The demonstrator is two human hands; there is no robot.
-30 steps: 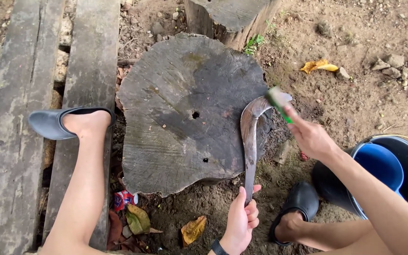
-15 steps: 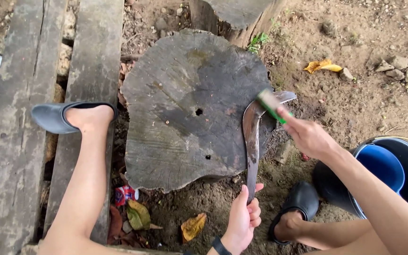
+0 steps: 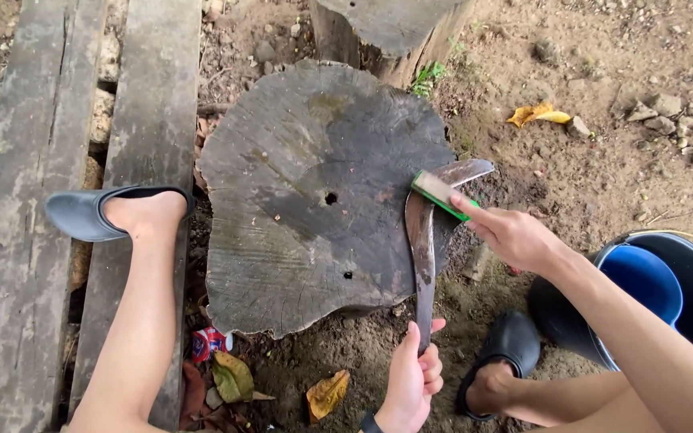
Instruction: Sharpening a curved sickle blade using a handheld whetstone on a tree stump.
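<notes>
Left hand [image 3: 411,377] closed around handle of curved blade [image 3: 423,240] lying across edge of wooden stump [image 3: 298,200], right hand [image 3: 511,236] pressing green sponge [image 3: 436,192] onto blade, beside blue bucket [image 3: 643,281].

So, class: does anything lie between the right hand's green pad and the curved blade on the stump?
Nothing visible does. The right hand presses the green pad straight onto the curved blade, while the left hand grips its handle.
</notes>
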